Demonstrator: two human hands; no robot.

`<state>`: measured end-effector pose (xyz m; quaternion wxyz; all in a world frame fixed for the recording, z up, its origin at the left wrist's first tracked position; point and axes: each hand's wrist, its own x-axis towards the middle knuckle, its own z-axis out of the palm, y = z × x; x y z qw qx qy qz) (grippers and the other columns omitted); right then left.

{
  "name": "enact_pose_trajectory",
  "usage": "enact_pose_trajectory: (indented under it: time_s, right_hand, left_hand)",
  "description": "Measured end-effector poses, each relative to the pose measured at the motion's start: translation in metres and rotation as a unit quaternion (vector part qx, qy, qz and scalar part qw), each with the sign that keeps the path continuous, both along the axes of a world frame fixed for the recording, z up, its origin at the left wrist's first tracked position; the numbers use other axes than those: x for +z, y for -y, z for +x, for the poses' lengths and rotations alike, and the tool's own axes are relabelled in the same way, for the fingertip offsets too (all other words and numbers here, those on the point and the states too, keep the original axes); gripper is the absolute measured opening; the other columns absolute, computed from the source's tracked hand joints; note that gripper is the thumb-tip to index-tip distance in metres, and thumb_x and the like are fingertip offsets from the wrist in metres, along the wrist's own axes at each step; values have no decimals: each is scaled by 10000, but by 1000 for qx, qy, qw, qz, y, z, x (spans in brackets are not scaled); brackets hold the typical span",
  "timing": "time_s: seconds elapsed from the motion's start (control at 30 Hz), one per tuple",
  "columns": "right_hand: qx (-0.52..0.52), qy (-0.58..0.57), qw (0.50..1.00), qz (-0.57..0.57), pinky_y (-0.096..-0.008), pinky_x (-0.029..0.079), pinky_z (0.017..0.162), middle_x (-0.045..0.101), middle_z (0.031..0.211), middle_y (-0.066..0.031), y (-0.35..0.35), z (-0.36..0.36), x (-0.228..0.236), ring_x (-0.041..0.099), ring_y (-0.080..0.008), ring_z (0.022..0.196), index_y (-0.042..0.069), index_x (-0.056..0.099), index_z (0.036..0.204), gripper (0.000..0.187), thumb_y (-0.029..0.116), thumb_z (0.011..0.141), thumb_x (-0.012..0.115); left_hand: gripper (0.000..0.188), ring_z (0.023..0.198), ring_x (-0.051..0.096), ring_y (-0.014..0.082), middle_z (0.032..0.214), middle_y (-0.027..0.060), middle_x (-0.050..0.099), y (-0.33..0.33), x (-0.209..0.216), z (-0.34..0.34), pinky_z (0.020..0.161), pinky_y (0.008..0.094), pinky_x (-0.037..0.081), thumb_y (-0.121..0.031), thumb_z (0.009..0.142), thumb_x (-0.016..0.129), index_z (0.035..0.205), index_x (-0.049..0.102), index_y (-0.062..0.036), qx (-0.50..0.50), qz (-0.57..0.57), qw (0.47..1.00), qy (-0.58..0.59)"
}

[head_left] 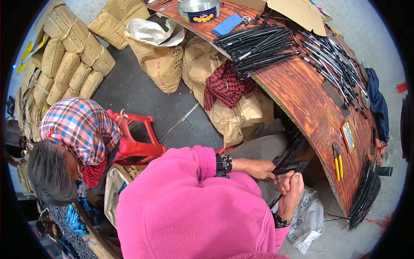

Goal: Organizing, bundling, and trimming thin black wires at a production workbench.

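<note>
My right hand (292, 193) is closed around a bundle of thin black strands (300, 166), whose ends stick up past the thumb. My left hand (259, 168) reaches across to the same bundle, its fingers bent against the black pieces. What its fingertips grip is partly hidden. More long thin black strands (295, 148) lie beside the hands, under the table's edge and next to my grey trouser leg (258, 146). Both wrists have dark patterned cuffs, below pink fleece sleeves.
A curved wooden table (297, 93) bears black rods (258, 47), silver-and-black rods (336, 64), yellow-handled pliers (338, 162) and a round tin (199, 12). A white sack (308, 220) lies beside my right arm. Another person (82, 129) bends at left near a red stool (140, 136). Brown sacks (157, 64) stand ahead.
</note>
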<state>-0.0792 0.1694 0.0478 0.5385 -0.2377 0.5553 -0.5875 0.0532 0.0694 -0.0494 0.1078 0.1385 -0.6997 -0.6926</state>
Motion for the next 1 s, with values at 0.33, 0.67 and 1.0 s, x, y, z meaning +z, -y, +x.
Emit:
enact_pose_trajectory:
  time_s: [0.33, 0.67, 1.0]
  right_hand:
    - [-9, -37, 996, -80, -196, 231, 439, 374, 583, 31, 7, -11, 30, 308, -51, 491, 23, 522, 885, 328, 298, 1047, 451]
    - [-16, -60, 978, -197, -212, 221, 455, 425, 664, -22, 16, -22, 38, 302, -67, 511, 15, 501, 911, 348, 345, 1024, 496]
    - [-15, -39, 974, -221, -212, 197, 447, 342, 633, 10, 24, -21, 40, 279, -69, 531, 11, 525, 894, 340, 317, 1033, 478]
  left_hand:
    - [220, 767, 635, 388, 817, 249, 630, 39, 21, -30, 653, 449, 473, -175, 906, 626, 969, 624, 35, 4, -86, 981, -174]
    - [117, 781, 614, 405, 805, 196, 637, 105, 72, -63, 649, 447, 485, -41, 773, 618, 881, 609, 2, 10, -314, 936, -158]
    - [138, 758, 602, 398, 773, 189, 609, 127, 71, -81, 626, 439, 474, 0, 660, 608, 788, 556, 13, -9, -367, 912, -181]
